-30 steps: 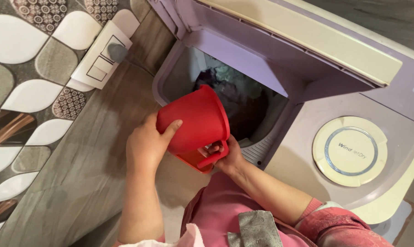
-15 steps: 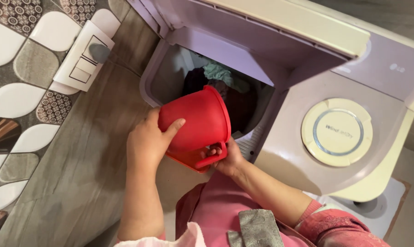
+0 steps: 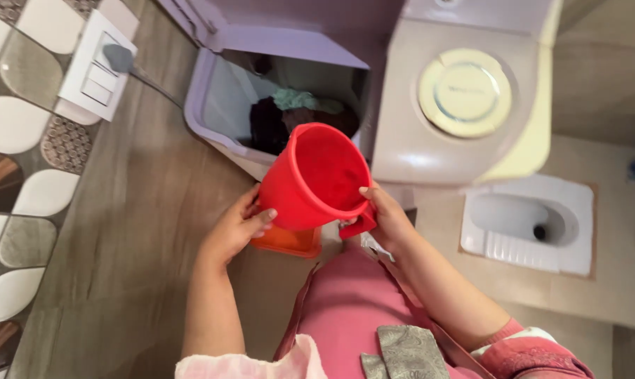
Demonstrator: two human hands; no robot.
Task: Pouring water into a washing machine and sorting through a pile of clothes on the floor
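Fingers of your left hand [image 3: 236,228] are curling around the lower wall of the red mug [image 3: 317,179], thumb pressing on its side, while the fingers of your right hand [image 3: 384,214] are closing on its handle [image 3: 359,223] at the rim's near edge. You are holding the mug between both hands, tilted so its open mouth is facing up at you, and it is looking empty inside.

Just beyond your fingertips the wash tub [image 3: 212,105] of the twin-tub washing machine [image 3: 408,147] is standing open, with dark and green clothes [image 3: 289,116] lying in it. My reading is that you are working at the stage of bringing water to that tub; the next move is probably calling for a refill, then a steady two-handed tilt over the tub's near rim.

Below your left fingers an orange bucket [image 3: 287,241] is showing under the mug. Past your right fingers a round cream lid [image 3: 465,92] with a ring-shaped grey label is sitting on the machine's top. Far off beyond your left fingers a white switch plate [image 3: 93,70] with a grey plug is hanging on the patterned tile wall [image 3: 22,140]. Down to the right of your right hand a white floor toilet pan [image 3: 528,224] is lying.
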